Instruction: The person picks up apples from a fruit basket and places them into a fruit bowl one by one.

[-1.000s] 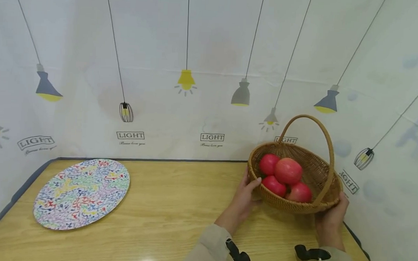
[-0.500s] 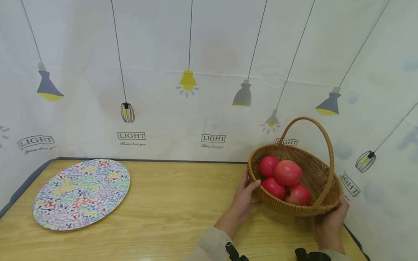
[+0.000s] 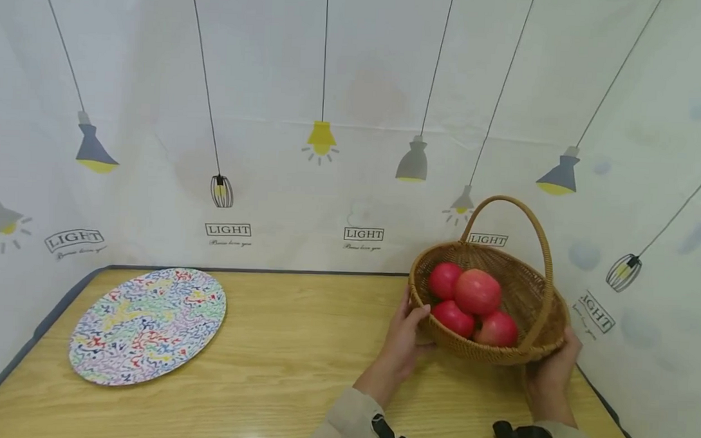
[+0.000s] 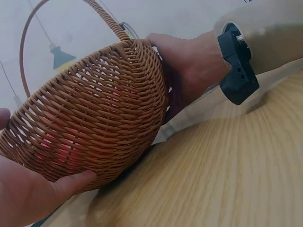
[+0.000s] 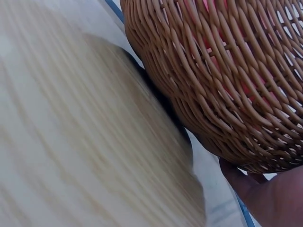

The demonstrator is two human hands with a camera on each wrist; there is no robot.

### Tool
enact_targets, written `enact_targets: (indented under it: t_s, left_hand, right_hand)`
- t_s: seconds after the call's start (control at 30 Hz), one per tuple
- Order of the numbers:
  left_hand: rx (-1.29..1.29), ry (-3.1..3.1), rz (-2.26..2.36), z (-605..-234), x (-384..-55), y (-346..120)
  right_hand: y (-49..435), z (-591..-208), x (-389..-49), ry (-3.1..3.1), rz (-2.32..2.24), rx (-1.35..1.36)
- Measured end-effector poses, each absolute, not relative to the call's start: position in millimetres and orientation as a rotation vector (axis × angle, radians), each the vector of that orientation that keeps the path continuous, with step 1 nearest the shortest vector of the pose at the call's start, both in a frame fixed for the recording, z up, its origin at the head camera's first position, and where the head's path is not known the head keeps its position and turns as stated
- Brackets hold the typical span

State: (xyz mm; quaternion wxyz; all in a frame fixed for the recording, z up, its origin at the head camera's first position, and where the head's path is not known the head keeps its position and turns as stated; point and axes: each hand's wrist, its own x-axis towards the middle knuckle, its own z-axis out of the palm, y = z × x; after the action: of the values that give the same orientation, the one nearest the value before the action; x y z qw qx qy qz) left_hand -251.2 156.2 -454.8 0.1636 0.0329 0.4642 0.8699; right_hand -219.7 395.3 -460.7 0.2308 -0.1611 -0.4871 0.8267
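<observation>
A brown wicker basket (image 3: 456,351) with a tall arched handle is at the right side of the table, tilted toward the left. Several red apples (image 3: 477,292) sit together in its left half. My left hand (image 3: 400,343) grips the basket's left side, its thumb at the rim and other fingers against the outer wall. On the opposite side, my right hand (image 3: 554,368) holds the basket from below and outside, partly hidden by it. In the left wrist view, red shows through the weave of the basket (image 4: 94,109), and its underside is close over the wooden table (image 4: 213,175).
A large oval plate (image 3: 149,328) with a multicoloured squiggle pattern lies at the table's left. White wall sheets (image 3: 271,177) printed with hanging lamps enclose the back and sides. Black devices are strapped at both wrists over beige sleeves (image 3: 349,419).
The basket, apples and both hands have shifted slightly left against the wall print. The head view has turned a little. Both hands keep their grip.
</observation>
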Motion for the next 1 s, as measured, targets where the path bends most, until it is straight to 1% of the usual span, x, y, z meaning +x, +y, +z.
enact_targets:
  t_s: [0.47,1.0]
  left_hand:
    - [0.062,1.383,2.488,-461.2,-248.9,141.5]
    - [0.028,1.386,2.545,-462.8,-251.5,111.8]
  right_hand:
    - [378.9,-466.9,-223.2,-1.313,2.38,-0.417]
    - [338.8,-462.4,-233.1,-1.423,2.353,-0.314]
